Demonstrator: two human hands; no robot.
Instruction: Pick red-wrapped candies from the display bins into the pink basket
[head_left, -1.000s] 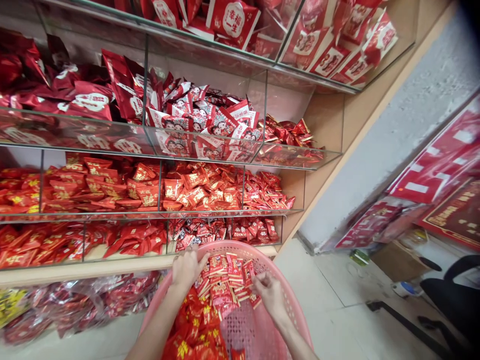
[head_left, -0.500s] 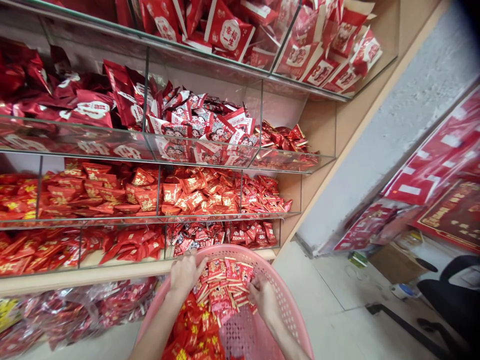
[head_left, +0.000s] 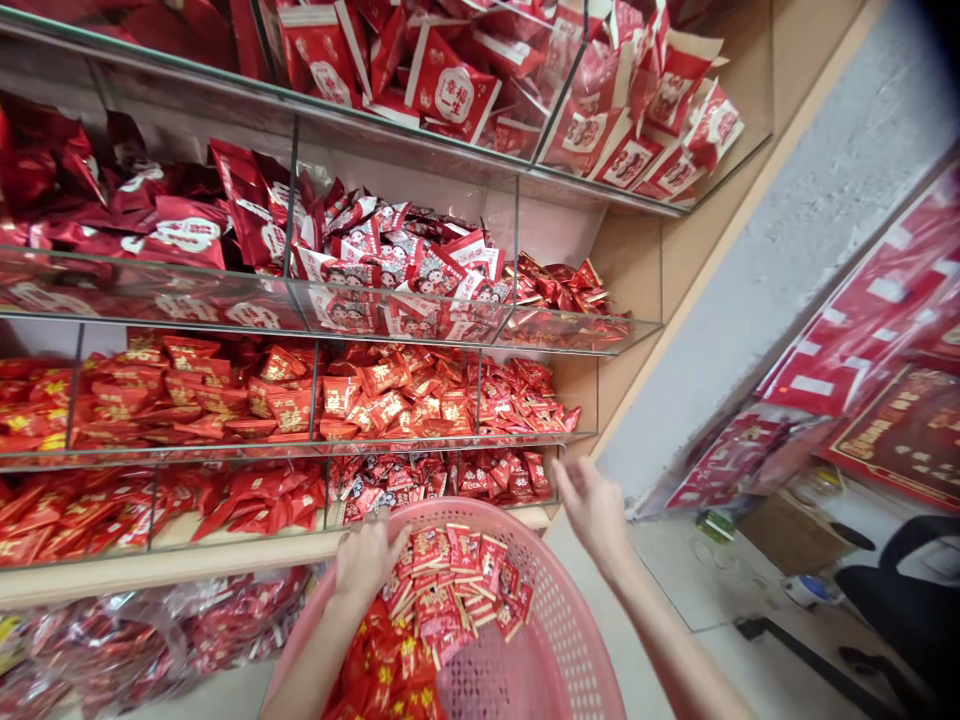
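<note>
The right hand [head_left: 592, 510] has lifted from the basket to two o'clock, open and empty; the left hand [head_left: 365, 560] sits half-curled at the rim of the pink basket [head_left: 559, 640], at six o'clock, any grip hidden. The red packets [head_left: 454, 570] lie inside. Sorting seems in hand — the free hand is wanted next.

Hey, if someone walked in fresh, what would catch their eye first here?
Red foil packets crowd the tiered glass shelves, filling most of the view ahead. Below them, a pink plastic basket holds a heap of red packets, with the left hand at its far rim and the right hand open just beyond it.
</note>
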